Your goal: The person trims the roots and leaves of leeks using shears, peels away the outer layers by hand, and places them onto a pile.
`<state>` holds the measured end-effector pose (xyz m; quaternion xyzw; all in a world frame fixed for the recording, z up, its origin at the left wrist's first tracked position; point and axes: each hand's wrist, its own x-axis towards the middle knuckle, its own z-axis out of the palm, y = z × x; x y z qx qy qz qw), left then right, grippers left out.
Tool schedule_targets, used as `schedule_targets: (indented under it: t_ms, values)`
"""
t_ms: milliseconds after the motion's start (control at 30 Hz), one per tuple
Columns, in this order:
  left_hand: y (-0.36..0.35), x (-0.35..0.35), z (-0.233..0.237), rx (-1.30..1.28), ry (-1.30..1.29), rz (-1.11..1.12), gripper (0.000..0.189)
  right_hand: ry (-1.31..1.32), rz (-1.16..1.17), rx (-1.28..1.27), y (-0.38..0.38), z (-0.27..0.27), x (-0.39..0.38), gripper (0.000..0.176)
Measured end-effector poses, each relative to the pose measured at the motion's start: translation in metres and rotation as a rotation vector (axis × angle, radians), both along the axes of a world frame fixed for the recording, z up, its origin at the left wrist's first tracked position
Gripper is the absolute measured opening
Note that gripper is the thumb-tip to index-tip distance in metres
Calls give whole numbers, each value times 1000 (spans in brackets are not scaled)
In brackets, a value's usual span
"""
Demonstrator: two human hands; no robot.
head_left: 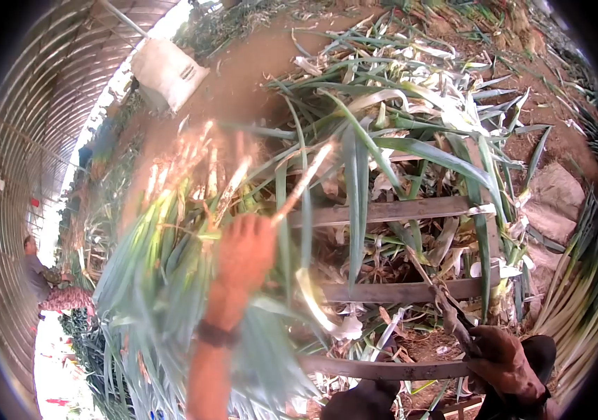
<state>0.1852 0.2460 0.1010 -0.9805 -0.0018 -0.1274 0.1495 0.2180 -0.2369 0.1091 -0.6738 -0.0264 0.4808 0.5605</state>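
My left hand (246, 241), smeared by motion and with a dark band at the wrist, is closed over the heap of green onions at left. A pale green onion stalk (304, 180) sticks out of it to the upper right, and blurred leaves trail below. At lower right, my right hand (505, 358) is wrapped round a dark, narrow tool (457, 323) that points up and left; its exact kind does not show. Beside my left hand lie bundled green onions (166, 217), with roots away from me and leaves toward me.
A slatted wooden frame (397, 212) stands before me, strewn with leaves (411, 157). More green onions (586, 280) lie at far right beside brown sacking (554, 203). A white sack (166, 70) sits upper left. Another person (36, 273) is at far left under an arched roof.
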Motion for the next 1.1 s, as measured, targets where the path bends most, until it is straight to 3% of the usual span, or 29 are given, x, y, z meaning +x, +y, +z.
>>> schedule_targets:
  t_ms: [33,267,300,367,500,567,667,767,833,967,1000,1067,1100]
  values:
    - [-19,-8,4,-20,0,-1,21,47,-61,-4,-4,-1,-7,49]
    - [-123,-74,28,-140,-134,-104,19,-244,129,-106,-31,7,-30,51]
    - [-137,-83,32,-164,-159,-110,18,-415,223,-124,-37,6,-32,50]
    - [-165,-98,50,-174,-234,-147,19,-421,217,-132,-44,10,-40,50]
    - [-226,-138,84,-376,-300,-151,26,-531,251,-108,-62,-5,-53,44]
    - [-246,-155,96,-444,-351,-100,25,-559,253,-149,-62,9,-57,43]
    - [-262,-180,105,-506,-364,21,22,-830,317,-156,-77,-11,-53,47]
    - [-271,-191,109,-568,-379,133,17,-982,434,-239,-78,2,-48,38]
    - [-269,-190,91,-531,-368,193,17,-1089,512,-266,-77,4,-47,27]
    - [-250,-160,10,-533,-317,257,22,-1067,723,-504,-66,5,-45,26]
    - [-247,-150,-13,-518,-299,260,25,-1205,735,-525,-68,-10,-45,27]
    - [-251,-122,-55,-736,-227,340,28,-1475,764,-557,-74,-56,-49,30]
    - [-251,-115,-74,-846,-188,383,31,-1656,900,-615,-79,-68,-51,36]
